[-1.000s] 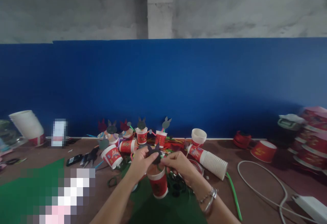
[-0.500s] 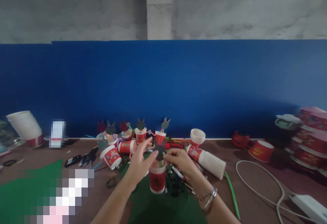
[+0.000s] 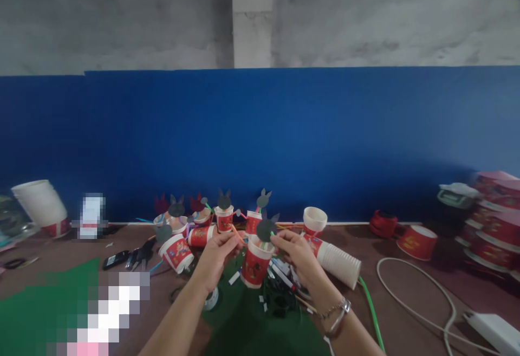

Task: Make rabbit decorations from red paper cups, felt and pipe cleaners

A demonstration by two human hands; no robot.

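Note:
A red paper cup (image 3: 257,266) with a white rim is held between my hands, slightly tilted, its base seemingly off the green sheet (image 3: 235,323). Above its rim stands a dark paper cutout with two pointed ears (image 3: 266,230). My left hand (image 3: 217,256) pinches a thin orange straw-like stick (image 3: 238,234) at the cup's left side. On the right, my right hand (image 3: 298,253), with a bracelet at the wrist, closes thumb and fingers on a green straw-like stick (image 3: 272,233) beside the cutout.
Behind stand similar cups with eared cutouts (image 3: 224,218). A nested cup stack (image 3: 339,261) lies at right, near a white cable (image 3: 422,318). Scissors (image 3: 140,253) lie at left, a tape roll (image 3: 211,299) below my left hand. Larger red tubs (image 3: 493,231) are piled far right.
The cup has risen and tilted, moving slightly right and away from me. My left hand has gone from spread fingers to a pinch on the orange stick. My right hand has shifted slightly right.

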